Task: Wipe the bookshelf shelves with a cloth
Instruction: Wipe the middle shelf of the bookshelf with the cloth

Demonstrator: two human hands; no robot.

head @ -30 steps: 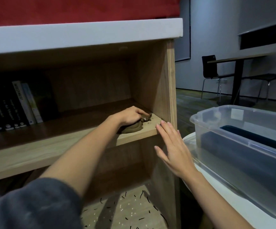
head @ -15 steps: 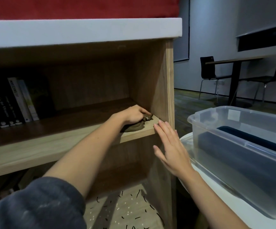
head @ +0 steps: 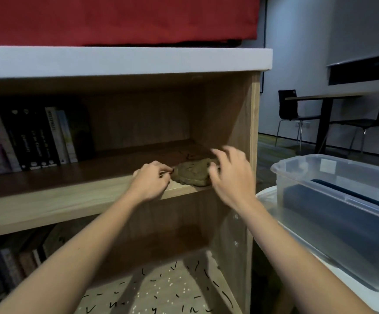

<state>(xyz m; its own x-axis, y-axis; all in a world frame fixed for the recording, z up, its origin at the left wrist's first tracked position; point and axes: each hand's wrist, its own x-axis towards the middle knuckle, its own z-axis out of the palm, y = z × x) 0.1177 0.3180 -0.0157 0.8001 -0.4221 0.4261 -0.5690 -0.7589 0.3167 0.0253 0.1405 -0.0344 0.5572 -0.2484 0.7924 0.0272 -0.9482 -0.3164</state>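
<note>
Two hands at the cloth (head: pixel 193 172). Your left hand (head: pixel 151 183): fingers curled tight, with the thumb and forefinger tips closed on the cloth's left edge in a narrow pinch. Your right hand (head: pixel 232 177): motion-blurred, with fingers bent and spread over the cloth's right edge. I cannot tell whether it grips or only touches.

Cloth: olive-brown, soft, crumpled into a low rounded lump with creases across the top. It sits on the middle shelf (head: pixel 70 198) at the front, close to the right side panel (head: pixel 255 132).

Shelf: wood-grain laminate with a pale front lip and a darker, shadowed top surface. The side panel has the same grain and a flat, square edge. The top slab (head: pixel 116 62) is white, thick and smooth. Red fabric (head: pixel 116 19) lies above it, matte.

A row of books (head: pixel 36 137) stands upright on the same shelf, far left and well apart from the cloth, mostly with dark spines. More books (head: pixel 9 268) are on the shelf below, dim. The floor (head: pixel 161 291) under the unit is beige with dots and short black dashes.

To your right is a clear plastic bin (head: pixel 308 177), rectangular with rounded corners and something dark blue inside. It rests on a white surface (head: pixel 266 193). Behind it are a black chair (head: pixel 290 105) with thin metal legs and a table (head: pixel 324 98).
</note>
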